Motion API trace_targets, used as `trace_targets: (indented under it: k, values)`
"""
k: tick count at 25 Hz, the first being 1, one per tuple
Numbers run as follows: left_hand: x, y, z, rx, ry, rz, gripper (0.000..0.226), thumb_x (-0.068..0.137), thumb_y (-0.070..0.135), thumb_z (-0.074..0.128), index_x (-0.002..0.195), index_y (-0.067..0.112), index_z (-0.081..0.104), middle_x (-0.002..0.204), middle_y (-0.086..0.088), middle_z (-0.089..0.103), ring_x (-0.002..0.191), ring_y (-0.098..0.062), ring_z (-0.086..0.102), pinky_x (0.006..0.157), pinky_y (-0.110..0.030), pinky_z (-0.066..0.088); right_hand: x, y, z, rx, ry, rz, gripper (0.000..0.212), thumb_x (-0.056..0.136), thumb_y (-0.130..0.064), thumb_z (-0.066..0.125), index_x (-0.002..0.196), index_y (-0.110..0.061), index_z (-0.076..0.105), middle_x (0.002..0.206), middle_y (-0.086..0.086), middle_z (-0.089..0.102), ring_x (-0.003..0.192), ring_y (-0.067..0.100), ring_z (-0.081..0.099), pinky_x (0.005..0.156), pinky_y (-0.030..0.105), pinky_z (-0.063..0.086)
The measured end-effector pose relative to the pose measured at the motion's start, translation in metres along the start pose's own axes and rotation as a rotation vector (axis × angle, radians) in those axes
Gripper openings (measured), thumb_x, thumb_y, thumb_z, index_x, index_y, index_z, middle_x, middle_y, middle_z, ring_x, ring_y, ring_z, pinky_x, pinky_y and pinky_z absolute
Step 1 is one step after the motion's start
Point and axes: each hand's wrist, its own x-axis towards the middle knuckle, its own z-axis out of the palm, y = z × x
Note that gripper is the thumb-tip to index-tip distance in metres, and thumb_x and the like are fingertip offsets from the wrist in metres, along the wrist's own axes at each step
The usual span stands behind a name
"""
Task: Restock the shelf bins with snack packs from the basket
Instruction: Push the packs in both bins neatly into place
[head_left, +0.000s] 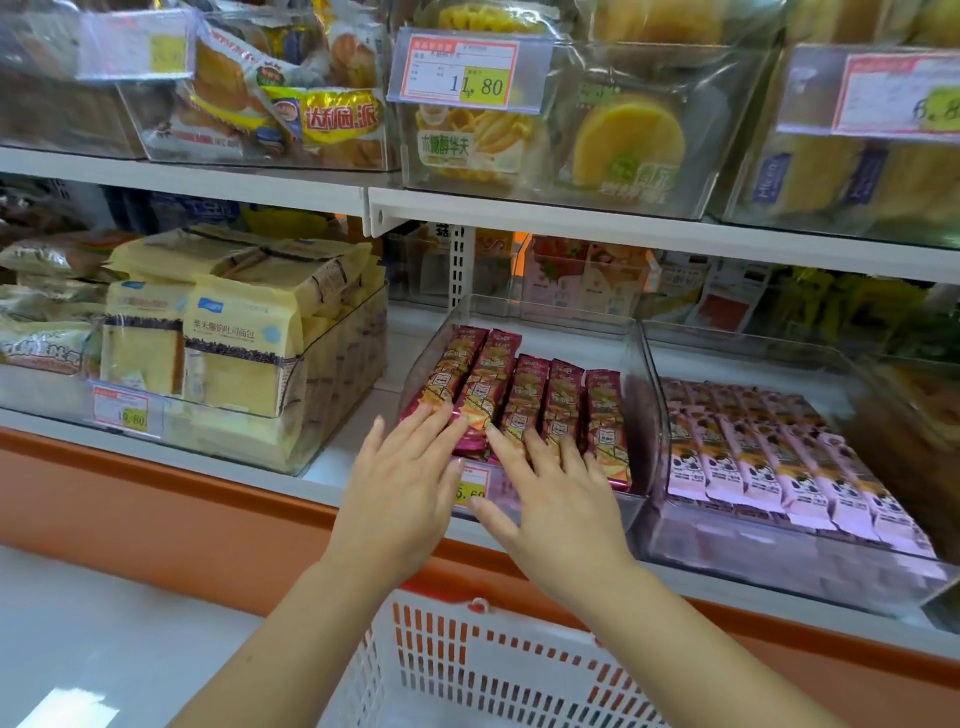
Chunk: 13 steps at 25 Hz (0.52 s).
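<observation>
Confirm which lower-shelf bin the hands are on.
The middle bin, holding red packs. Left hand and right hand rest on them; the pink packs go untouched.

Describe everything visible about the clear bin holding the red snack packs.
The clear bin is a plastic tub, open-topped with rounded corners, standing on the lower shelf beside the bin of pink packs. Red snack packs lie lengthwise in it, filling its front. A red-and-yellow price label hangs on its front wall. The left hand and right hand lay straight fingers on the packs' near ends.
</observation>
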Motion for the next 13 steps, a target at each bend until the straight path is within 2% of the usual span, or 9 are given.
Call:
trace_targets:
  k: [3, 5, 7, 10, 13]
  values:
    - [0.001, 0.013, -0.007, 0.032, 0.056, 0.047, 0.053, 0.097, 0.044, 0.024, 0.143, 0.024, 0.041, 0.151, 0.005, 0.037, 0.142, -0.012, 0.028, 0.119, -0.039, 0.013, -0.008, 0.012, -0.009, 0.010, -0.030, 0.071, 0.070, 0.088, -0.072, 0.017, 0.149, -0.044, -0.004, 0.162, 0.001, 0.003, 0.148, 0.030, -0.001, 0.120, 0.046, 0.003]
    - [-0.002, 0.028, -0.003, 0.055, 0.051, 0.140, 0.050, 0.098, 0.040, 0.029, 0.142, 0.021, 0.042, 0.151, 0.004, 0.038, 0.143, -0.014, 0.027, 0.116, -0.042, 0.014, -0.015, 0.022, -0.016, -0.018, -0.029, 0.135, 0.072, 0.089, -0.072, 0.017, 0.150, -0.040, -0.001, 0.162, 0.004, 0.004, 0.148, 0.031, 0.000, 0.120, 0.045, 0.005]
    - [-0.004, 0.038, 0.004, 0.091, 0.024, 0.201, 0.049, 0.097, 0.036, 0.030, 0.141, 0.020, 0.044, 0.149, 0.003, 0.041, 0.143, -0.017, 0.028, 0.113, -0.045, 0.015, -0.017, 0.027, -0.016, -0.037, -0.049, 0.137, 0.070, 0.091, -0.070, 0.019, 0.151, -0.037, 0.005, 0.160, 0.006, 0.013, 0.147, 0.031, 0.007, 0.119, 0.044, 0.010]
    - [-0.003, 0.043, 0.009, 0.100, -0.013, 0.195, 0.048, 0.092, 0.030, 0.033, 0.133, 0.018, 0.055, 0.137, 0.003, 0.056, 0.139, -0.021, 0.037, 0.111, -0.045, 0.017, -0.017, 0.026, -0.009, -0.065, -0.058, 0.097, 0.064, 0.094, -0.063, 0.021, 0.151, -0.034, 0.013, 0.156, 0.006, 0.027, 0.144, 0.032, 0.016, 0.117, 0.044, 0.016]
    - [-0.001, 0.045, 0.006, 0.115, -0.040, 0.180, 0.049, 0.090, 0.030, 0.032, 0.128, 0.019, 0.059, 0.131, 0.005, 0.061, 0.135, -0.021, 0.043, 0.111, -0.042, 0.016, -0.017, 0.028, -0.012, -0.027, -0.056, 0.103, 0.062, 0.095, -0.060, 0.024, 0.150, -0.033, 0.016, 0.159, 0.007, 0.017, 0.146, 0.030, 0.014, 0.118, 0.042, 0.016]
